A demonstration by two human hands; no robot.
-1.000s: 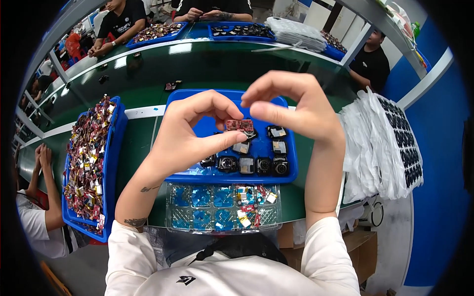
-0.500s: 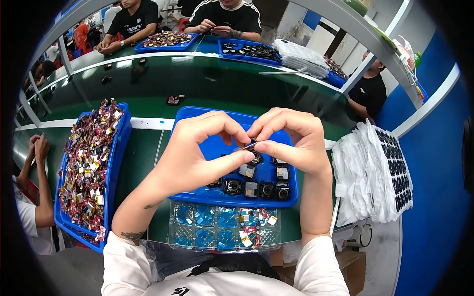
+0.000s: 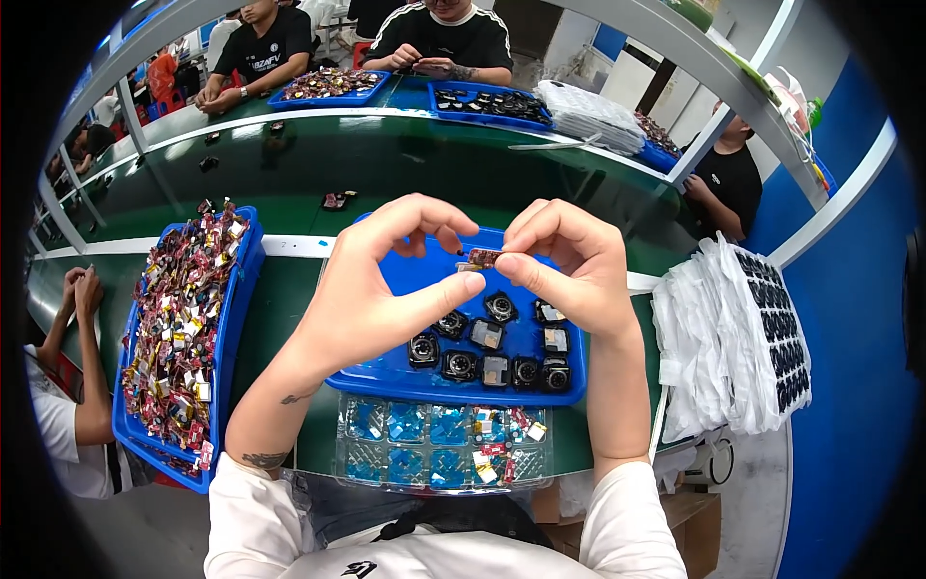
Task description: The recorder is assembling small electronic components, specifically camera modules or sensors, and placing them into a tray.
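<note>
Both hands (image 3: 386, 289) (image 3: 569, 270) are pinched on a small circuit piece (image 3: 481, 258) above the blue tray (image 3: 405, 280); it could be dropped if either grip is loosened.

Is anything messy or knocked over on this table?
Nothing looks spilled or broken. Both hands, left hand and right hand, pinch one small part above the blue tray of black parts. A few stray bits lie loose on the green table, outside any tray.
</note>
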